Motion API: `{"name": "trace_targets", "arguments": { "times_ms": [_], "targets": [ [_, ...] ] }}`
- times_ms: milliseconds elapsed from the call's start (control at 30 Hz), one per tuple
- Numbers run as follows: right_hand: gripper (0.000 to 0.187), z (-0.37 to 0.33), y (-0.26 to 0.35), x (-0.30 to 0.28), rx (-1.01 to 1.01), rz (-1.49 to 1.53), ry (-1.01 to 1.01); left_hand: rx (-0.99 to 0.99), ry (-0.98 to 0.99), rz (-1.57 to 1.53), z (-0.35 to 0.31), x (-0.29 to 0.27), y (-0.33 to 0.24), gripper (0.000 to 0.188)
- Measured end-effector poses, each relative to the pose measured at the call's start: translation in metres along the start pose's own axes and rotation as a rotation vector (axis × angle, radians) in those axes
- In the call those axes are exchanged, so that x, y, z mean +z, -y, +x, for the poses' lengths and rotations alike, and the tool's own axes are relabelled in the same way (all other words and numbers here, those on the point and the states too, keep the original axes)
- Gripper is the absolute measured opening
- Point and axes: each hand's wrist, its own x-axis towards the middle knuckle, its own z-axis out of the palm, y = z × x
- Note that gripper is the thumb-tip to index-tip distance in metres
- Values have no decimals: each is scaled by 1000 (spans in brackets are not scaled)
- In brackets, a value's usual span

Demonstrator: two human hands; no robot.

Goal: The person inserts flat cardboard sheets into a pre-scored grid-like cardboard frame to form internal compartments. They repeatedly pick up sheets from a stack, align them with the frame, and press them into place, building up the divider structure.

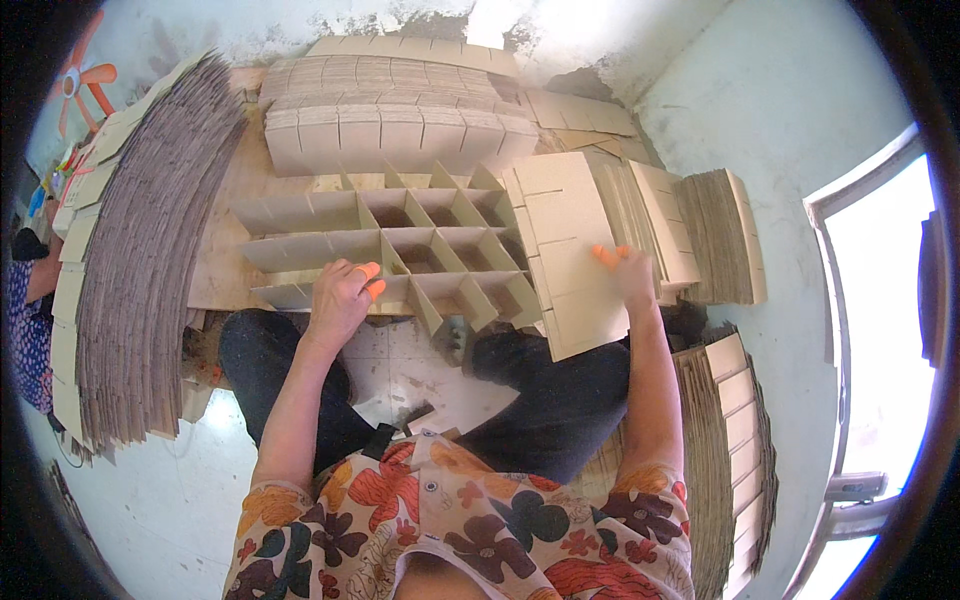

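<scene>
A cardboard divider grid (417, 236) of interlocking slotted strips stands before me, its long strips running left to right. My left hand (341, 300), with orange covers on its fingertips, is closed over the top edge of the grid's nearest long strip. At the grid's right end, a flat slotted cardboard strip (562, 240) stands tilted, its broad face toward me. My right hand (633, 278), also with orange fingertip covers, grips that strip near its right edge. Part of the right fingers is hidden by the hand itself.
Tall stacks of slotted cardboard surround me: a long stack (150, 250) at left, a rear stack (390, 135), a right stack (715, 235) and a near-right stack (720, 430). An orange fan (85, 77) is far left. A person's arm (43, 275) shows at the left edge.
</scene>
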Motion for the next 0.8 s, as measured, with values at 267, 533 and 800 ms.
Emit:
{"name": "trace_targets", "arguments": {
  "times_ms": [267, 533, 800],
  "targets": [
    [30, -14, 46, -34, -151, 331, -118, -49, -70, -2, -3, -19, 5, 31],
    [42, -67, 147, 24, -526, 484, -37, -71, 71, 122, -18, -60, 35, 36],
    [41, -114, 225, 134, -740, 257, 215, -212, 5, -136, -41, -26, 71, 13]
  ]
}}
